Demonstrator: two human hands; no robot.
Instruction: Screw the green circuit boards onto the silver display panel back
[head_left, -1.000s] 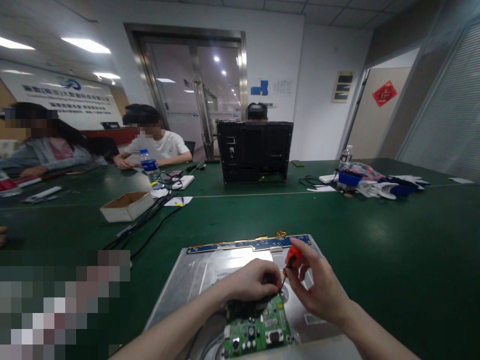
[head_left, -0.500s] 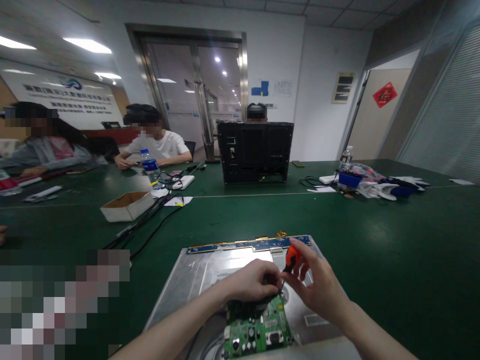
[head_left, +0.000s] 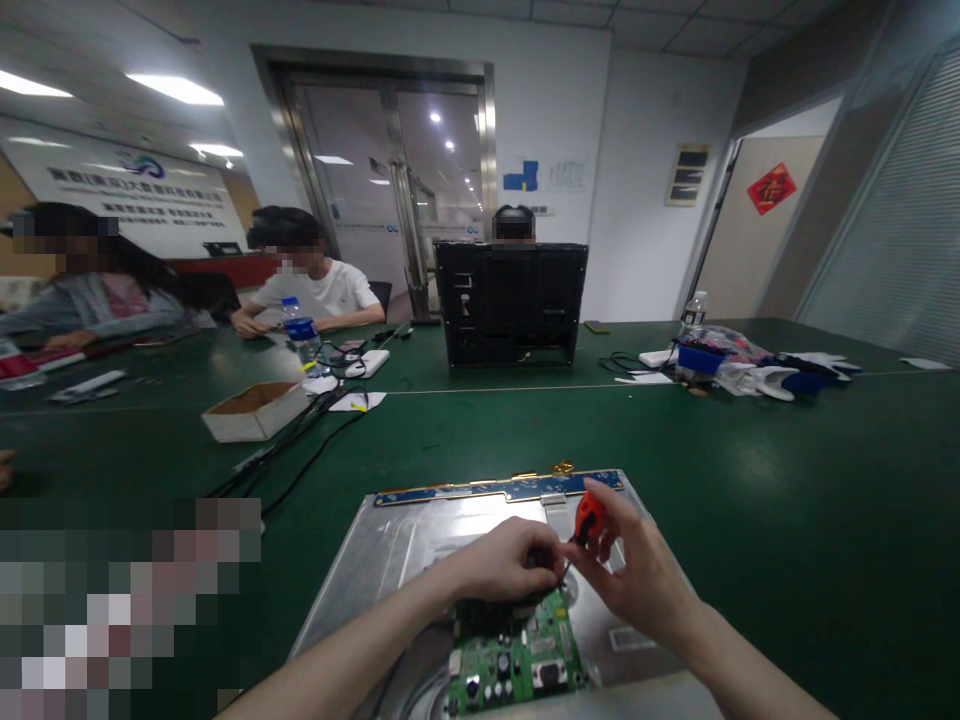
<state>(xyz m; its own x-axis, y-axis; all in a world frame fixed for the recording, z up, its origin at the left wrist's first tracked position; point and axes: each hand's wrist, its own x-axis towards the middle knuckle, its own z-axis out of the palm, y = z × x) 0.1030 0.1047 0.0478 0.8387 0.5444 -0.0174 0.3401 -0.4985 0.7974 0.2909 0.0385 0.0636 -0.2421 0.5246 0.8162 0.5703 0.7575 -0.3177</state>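
Note:
A silver metal monitor back panel [head_left: 397,560] lies on the green table in front of me, with a blue strip board [head_left: 495,489] along its far edge. A green circuit board [head_left: 517,665] sits on the panel near me. My right hand [head_left: 637,580] grips a small screwdriver with an orange handle [head_left: 587,517], its tip pointing down at the board's far edge. My left hand [head_left: 502,565] rests curled on the board's far edge, fingertips pinched right by the screwdriver tip. What those fingers pinch is hidden.
An upright black monitor back [head_left: 511,303] stands mid-table with a person behind it. Two other people sit at the far left. A cardboard box [head_left: 255,411], black cables [head_left: 300,440], a water bottle [head_left: 303,335] and a pile of bags and gloves [head_left: 750,368] lie on the table.
My right hand has shifted slightly, turning the orange screwdriver handle between its fingers. My left hand stays in place on the board.

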